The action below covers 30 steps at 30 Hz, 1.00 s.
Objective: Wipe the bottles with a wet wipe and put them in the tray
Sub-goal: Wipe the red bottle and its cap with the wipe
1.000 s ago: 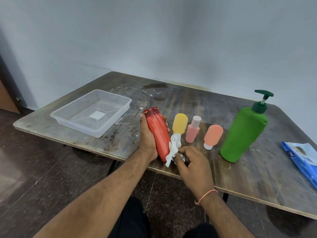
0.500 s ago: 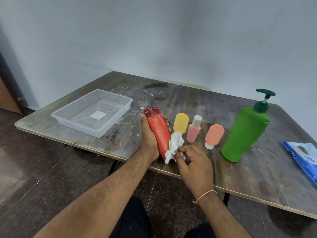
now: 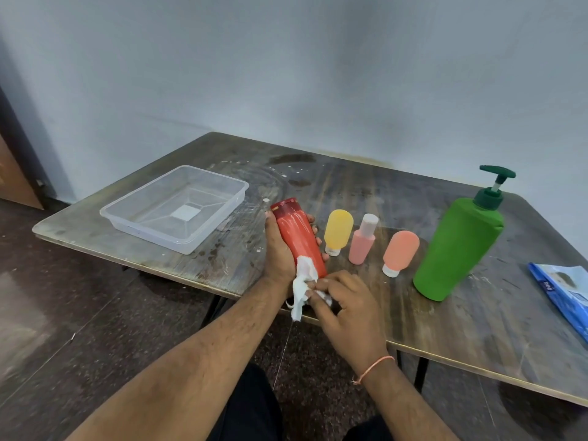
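Observation:
My left hand (image 3: 280, 253) grips a red bottle (image 3: 297, 235) upright near the table's front edge, cap at the top. My right hand (image 3: 343, 305) pinches a crumpled white wet wipe (image 3: 302, 286) against the bottle's lower end. To the right stand a yellow bottle (image 3: 338, 230), a pink bottle (image 3: 362, 241), a salmon bottle (image 3: 400, 256) and a tall green pump bottle (image 3: 458, 246). The clear plastic tray (image 3: 144, 229) sits at the left of the table with nothing in it.
A blue wet-wipe pack (image 3: 563, 291) lies at the table's right edge. The worn wooden table (image 3: 477, 332) has its front edge just under my hands. A grey wall rises behind, and dark floor lies below at the left.
My right hand has slid the wipe from the bottle's right side down to its lower end. The left hand and red bottle have stayed almost in place.

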Available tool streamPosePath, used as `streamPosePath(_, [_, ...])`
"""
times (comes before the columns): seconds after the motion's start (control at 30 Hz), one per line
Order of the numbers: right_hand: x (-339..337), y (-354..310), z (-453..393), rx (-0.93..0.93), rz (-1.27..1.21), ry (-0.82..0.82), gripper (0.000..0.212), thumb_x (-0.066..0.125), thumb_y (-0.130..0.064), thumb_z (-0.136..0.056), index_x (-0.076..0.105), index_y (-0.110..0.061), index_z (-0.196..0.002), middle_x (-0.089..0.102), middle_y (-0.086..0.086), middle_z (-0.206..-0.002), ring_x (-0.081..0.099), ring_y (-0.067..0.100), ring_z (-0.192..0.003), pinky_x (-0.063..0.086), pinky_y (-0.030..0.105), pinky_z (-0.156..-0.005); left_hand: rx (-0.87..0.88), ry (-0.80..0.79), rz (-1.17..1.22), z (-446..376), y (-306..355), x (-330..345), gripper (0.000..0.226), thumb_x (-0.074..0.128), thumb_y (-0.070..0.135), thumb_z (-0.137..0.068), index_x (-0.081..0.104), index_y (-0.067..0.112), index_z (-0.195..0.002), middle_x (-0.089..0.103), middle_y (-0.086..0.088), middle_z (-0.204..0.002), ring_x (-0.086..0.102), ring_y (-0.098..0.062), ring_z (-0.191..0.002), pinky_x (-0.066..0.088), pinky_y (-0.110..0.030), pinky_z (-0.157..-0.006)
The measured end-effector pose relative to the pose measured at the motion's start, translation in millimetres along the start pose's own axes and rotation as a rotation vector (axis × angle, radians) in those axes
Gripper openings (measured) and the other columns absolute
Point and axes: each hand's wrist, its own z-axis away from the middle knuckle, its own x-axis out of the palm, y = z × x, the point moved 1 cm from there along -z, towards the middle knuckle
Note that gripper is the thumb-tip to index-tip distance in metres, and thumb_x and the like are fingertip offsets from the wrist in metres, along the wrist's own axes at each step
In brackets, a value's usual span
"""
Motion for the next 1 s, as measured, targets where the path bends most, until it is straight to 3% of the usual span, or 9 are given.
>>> streamPosePath(0.23, [-2.5, 6.1, -7.8, 0.256, -0.035, 0.098, 0.006, 0.074, -0.031, -0.099, 0.073, -0.027, -0.103, 0.068, -0.016, -0.101, 0.063, 0.003, -0.092, 0.05, 0.027, -0.076, 0.006, 0.011, 0.011, -2.3, -2.4, -2.0, 0.086, 0.032, 0.086, -0.093, 0.072, 0.011, -0.099, 0.067, -0.01, -0.089, 0.065, -0.023, -0.072, 0.057, -0.033, -0.069])
streamPosePath(0.37, [-5.4, 6.2, -5.5, 0.18, -0.088, 0.05, 0.011, 0.075, -0.03, -0.096, 0.078, -0.028, -0.107, 0.064, -0.014, -0.103, 0.061, 0.002, -0.099, 0.047, 0.022, -0.079, -0.032, -0.003, 0.032, -2.6, -1.6, -1.9, 0.086, 0.031, 0.085, -0.095, 0.073, 0.01, -0.098, 0.068, -0.01, -0.087, 0.066, -0.022, -0.07, 0.058, -0.032, -0.065])
streamPosePath(0.5, [-3.7, 1.3, 0.2, 0.057, -0.081, -0.037, 0.025, 0.073, -0.044, -0.092, 0.081, -0.029, -0.11, 0.056, -0.014, -0.097, 0.057, 0.004, -0.096, 0.042, 0.016, -0.08, -0.101, -0.076, 0.025, -2.1, 0.0, -0.7, 0.087, 0.029, 0.087, -0.092, 0.07, 0.012, -0.105, 0.066, -0.006, -0.089, 0.066, -0.021, -0.069, 0.061, -0.037, -0.062])
streamPosePath(0.63, [-5.0, 2.8, -1.9, 0.133, -0.085, 0.05, 0.016, 0.079, -0.033, -0.094, 0.08, -0.03, -0.11, 0.06, -0.019, -0.1, 0.061, 0.001, -0.097, 0.045, 0.015, -0.079, -0.099, -0.034, 0.0, 0.2, -0.5, 2.6, 0.087, 0.032, 0.088, -0.09, 0.07, 0.011, -0.103, 0.067, -0.008, -0.085, 0.067, -0.022, -0.066, 0.06, -0.035, -0.059])
streamPosePath(0.77, [-5.2, 5.4, -7.4, 0.252, -0.105, 0.142, 0.016, 0.077, -0.033, -0.095, 0.079, -0.03, -0.11, 0.068, -0.02, -0.107, 0.065, -0.002, -0.103, 0.056, 0.028, -0.085, -0.073, 0.052, -0.096, 1.3, -4.7, 3.1, 0.087, 0.027, 0.084, -0.095, 0.072, 0.01, -0.1, 0.073, -0.013, -0.083, 0.072, -0.026, -0.072, 0.06, -0.033, -0.065])
streamPosePath(0.93, [-8.6, 1.1, -3.3, 0.188, -0.234, -0.016, 0.017, 0.085, -0.029, -0.089, 0.083, -0.033, -0.106, 0.063, -0.016, -0.1, 0.065, 0.007, -0.102, 0.046, 0.012, -0.08, -0.135, -0.012, -0.031, 2.0, -1.3, 5.2, 0.088, 0.025, 0.083, -0.097, 0.069, 0.008, -0.103, 0.068, -0.01, -0.082, 0.069, -0.023, -0.063, 0.06, -0.036, -0.058])
streamPosePath(1.0, [-8.5, -0.5, -2.1, 0.179, -0.231, -0.03, 0.017, 0.084, -0.034, -0.089, 0.083, -0.035, -0.106, 0.061, -0.016, -0.099, 0.065, 0.009, -0.099, 0.045, 0.012, -0.078, -0.139, -0.011, -0.023, 1.3, -1.4, 4.9, 0.088, 0.023, 0.083, -0.097, 0.068, 0.008, -0.105, 0.067, -0.009, -0.083, 0.07, -0.024, -0.063, 0.06, -0.037, -0.057])
